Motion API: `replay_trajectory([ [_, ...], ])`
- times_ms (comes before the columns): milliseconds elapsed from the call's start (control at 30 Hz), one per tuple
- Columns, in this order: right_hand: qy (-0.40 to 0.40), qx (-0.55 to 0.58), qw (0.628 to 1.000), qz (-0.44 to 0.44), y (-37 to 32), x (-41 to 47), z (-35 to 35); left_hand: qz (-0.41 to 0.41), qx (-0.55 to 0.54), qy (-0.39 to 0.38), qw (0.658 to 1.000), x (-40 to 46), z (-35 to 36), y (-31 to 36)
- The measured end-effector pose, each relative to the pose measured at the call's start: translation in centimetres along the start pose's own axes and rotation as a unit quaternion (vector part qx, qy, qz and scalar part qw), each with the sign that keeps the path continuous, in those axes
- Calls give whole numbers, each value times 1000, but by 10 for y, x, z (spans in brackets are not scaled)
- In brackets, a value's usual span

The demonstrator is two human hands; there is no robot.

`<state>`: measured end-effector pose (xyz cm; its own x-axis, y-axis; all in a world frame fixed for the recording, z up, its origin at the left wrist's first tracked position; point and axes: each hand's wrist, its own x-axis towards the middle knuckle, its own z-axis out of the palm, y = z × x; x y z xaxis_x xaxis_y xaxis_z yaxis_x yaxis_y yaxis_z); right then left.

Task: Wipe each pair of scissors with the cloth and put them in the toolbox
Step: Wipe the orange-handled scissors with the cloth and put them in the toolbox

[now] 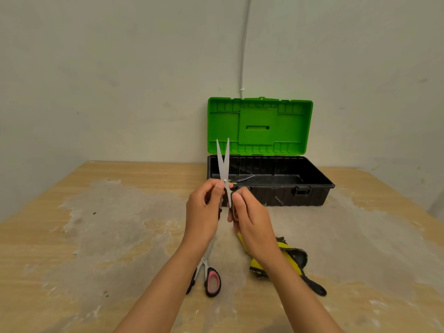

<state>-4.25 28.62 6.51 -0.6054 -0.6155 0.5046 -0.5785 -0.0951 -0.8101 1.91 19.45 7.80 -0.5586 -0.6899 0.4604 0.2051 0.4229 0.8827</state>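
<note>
Head view: worn wooden bench [101,236] with peeling grey patches. Black plastic toolbox [312,188] at the back, green lid [259,126] upright and open, one pair of scissors [245,179] lying inside. Left hand [204,212] and right hand [249,217] each closed on a handle of steel-bladed scissors [223,162], held upright, blades slightly parted. Yellow-and-black cloth [288,258] on bench under right forearm. Pink-and-black-handled scissors [211,280] lying just left of it.
</note>
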Motion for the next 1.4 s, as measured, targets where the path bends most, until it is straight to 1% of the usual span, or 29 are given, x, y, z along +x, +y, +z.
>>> replay_trajectory([
  [133,74,28,997,8,6,13,1,-14,32,-25,999,4,6,-8],
  [233,108,4,994,-5,7,21,2,-37,14,-45,998,4,11,-13],
  [400,159,7,987,36,16,34,18,8,50,-12,999,10,31,-16],
  [467,160,12,986,48,23,40,20,16,58,-6,998,14,36,-19],
  [533,143,19,988,60,31,45,18,15,69,-23,997,22,38,-27],
  [667,90,29,986,139,47,68,7,10,129,-65,989,53,46,-45],
  [767,82,-53,982,163,63,97,-10,11,183,-101,978,85,56,-57],
  [867,128,-117,969,177,77,115,-26,13,228,-139,964,122,70,-72],
  [900,142,-168,960,173,83,119,-30,10,229,-151,961,134,75,-76],
  [933,144,-247,944,168,88,124,-32,4,227,-161,961,145,82,-80],
  [967,136,-318,924,163,94,128,-34,-5,223,-171,960,154,89,-84],
  [1033,108,-397,894,177,108,135,-34,-20,224,-189,956,171,104,-94],
  [1200,59,-448,855,254,134,149,-36,-47,233,-239,941,199,139,-125],
  [1267,17,-457,844,281,135,156,-40,-52,242,-254,935,204,147,-133],
  [1400,-86,-473,815,323,129,163,-44,-77,275,-300,910,210,156,-138],
])
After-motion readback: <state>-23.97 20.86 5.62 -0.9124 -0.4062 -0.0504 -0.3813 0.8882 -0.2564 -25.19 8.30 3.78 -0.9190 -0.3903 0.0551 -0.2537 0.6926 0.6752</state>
